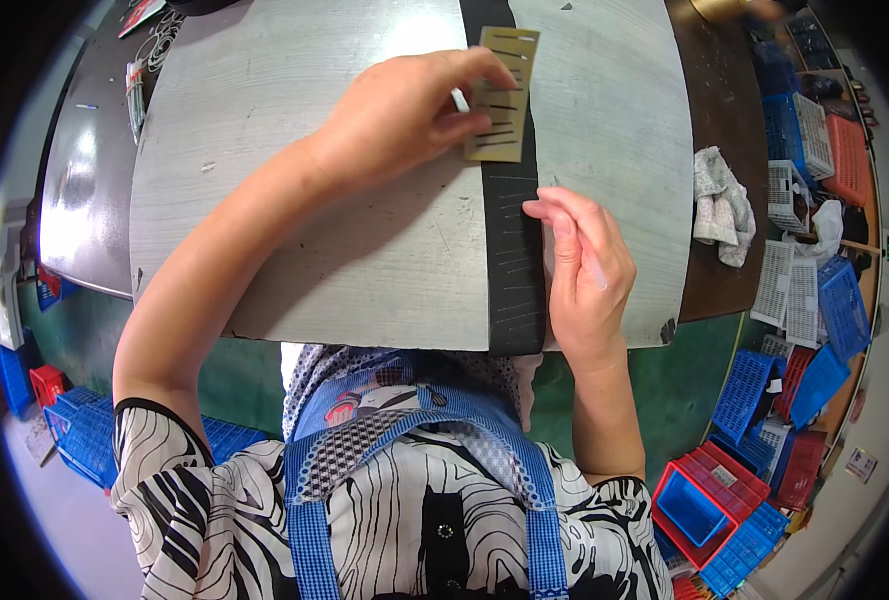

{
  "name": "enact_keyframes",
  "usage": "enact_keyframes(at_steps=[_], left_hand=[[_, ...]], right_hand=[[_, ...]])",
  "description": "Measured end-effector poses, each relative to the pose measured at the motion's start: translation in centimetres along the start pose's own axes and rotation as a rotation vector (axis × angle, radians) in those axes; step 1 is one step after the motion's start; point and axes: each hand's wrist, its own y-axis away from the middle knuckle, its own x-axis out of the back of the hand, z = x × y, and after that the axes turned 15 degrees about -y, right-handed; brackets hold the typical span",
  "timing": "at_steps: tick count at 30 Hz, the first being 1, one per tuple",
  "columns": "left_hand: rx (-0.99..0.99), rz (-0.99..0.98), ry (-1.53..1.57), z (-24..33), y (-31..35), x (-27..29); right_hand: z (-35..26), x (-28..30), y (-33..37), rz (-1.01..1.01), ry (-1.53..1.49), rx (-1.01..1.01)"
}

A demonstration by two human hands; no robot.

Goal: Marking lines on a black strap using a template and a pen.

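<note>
A long black strip [510,215] runs from front to back over the grey board, with rows of thin pale lines marked across it. Over its far part is a yellowish slotted template [507,105], whose short slits show dark. My left hand [404,110] grips the template at its left side, the thumb at the edge and a finger over the face. A small white bit [459,100] shows between those fingers. Beside the strip's right edge, my right hand [589,260] is closed, its fingertips touching the edge. Something whitish shows in its palm, too small to name.
The worn grey board [364,250] rests on a dark table [84,215]. A crumpled grey cloth [724,205] lies at its right; wire loops [161,45] lie at the far left. Blue, red and white plastic baskets [709,505] stand on the floor and along the right wall.
</note>
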Motion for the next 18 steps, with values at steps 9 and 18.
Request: enact_keyframes(at_steps=[9, 18], left_hand=[[-0.239, -0.008, -0.289, -0.5, -0.3, -1.0], [-0.225, -0.009, -0.384, -0.3, 0.0, -1.1]], right_hand=[[-0.3, -0.1, -0.2, -0.009, 0.03, 0.027], [-0.1, -0.7, -3.4, -0.03, -0.142, -0.183]])
